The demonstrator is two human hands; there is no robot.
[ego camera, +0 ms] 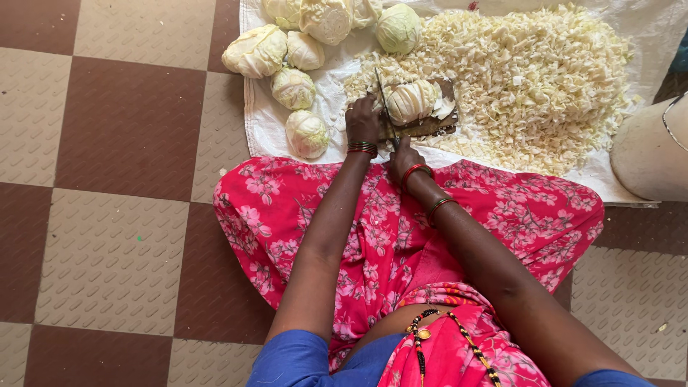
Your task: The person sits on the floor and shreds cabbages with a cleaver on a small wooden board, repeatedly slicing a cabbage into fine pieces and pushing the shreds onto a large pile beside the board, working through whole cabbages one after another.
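A halved pale cabbage (412,100) lies on a small dark wooden board (430,127) on a white sheet. A long knife (385,100) stands with its blade along the cabbage's left side. My right hand (405,159) is closed on the knife's handle at the near edge of the board. My left hand (363,120) sits with curled fingers at the board's left end, just left of the blade; what it grips is hidden. Both wrists wear red and dark bangles.
A wide heap of chopped cabbage (534,86) covers the white sheet (261,125) to the right. Several whole cabbages (294,87) lie at the left and far side. A pale round container (648,154) stands at the right edge. My lap in pink floral cloth (387,236) rests on brown-and-beige checkered floor (122,179).
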